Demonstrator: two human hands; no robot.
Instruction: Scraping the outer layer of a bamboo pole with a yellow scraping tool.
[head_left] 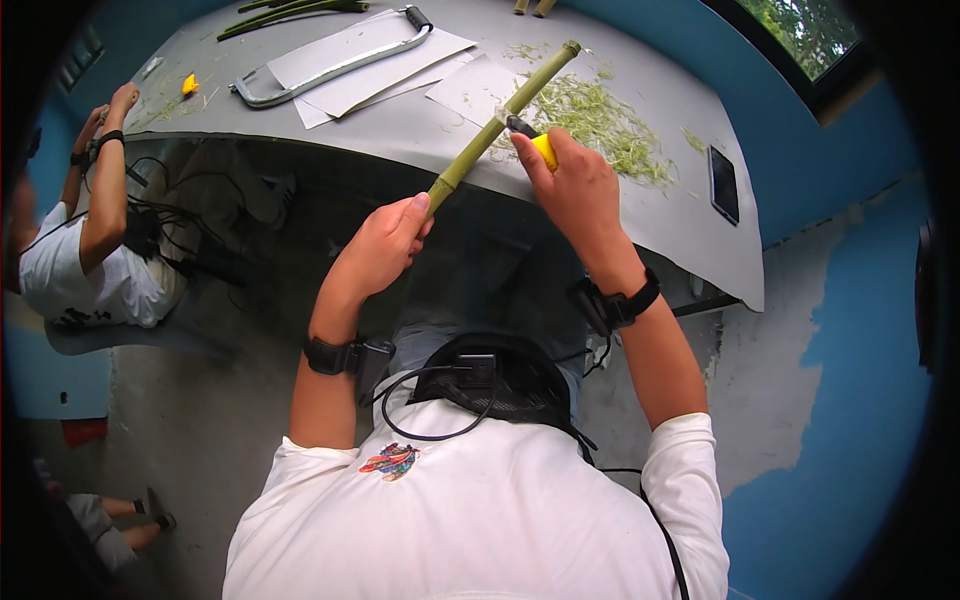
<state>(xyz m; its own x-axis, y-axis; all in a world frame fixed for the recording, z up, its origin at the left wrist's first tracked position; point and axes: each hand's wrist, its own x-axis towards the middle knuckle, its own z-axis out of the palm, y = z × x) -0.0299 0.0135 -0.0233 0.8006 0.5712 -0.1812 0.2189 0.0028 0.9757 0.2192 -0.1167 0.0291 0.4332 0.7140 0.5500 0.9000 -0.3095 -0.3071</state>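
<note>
A: Nearest us, the left hand (388,240) has its fingers wrapped round the lower end of a slim green jointed bamboo stalk (465,162), thumb laid along the top; how would that handle?

B: Light and stiff, I'd judge, with a smooth skin that might slip; that near end looks a sound place to hold, well back from the tool!

A: The long axis slants away and rightward, over the near edge of the broad grey table (680,90); its tip points to the far side; whether it rests on the surface, I can't tell.

B: Farther up, the right hand (580,185); fingers curled tight round a yellow-and-black hand tool (544,151), thumb pressed forward; the dark front end meets the stalk, its cutting edge too small to make out.

A: Just beside, thin pale-green curled shavings (615,130); leftward, a silver metal bow-shaped hacksaw (345,70) lies by white paper sheets (345,95)!

B: And farthest, long dark-green stalks (290,17).
</note>
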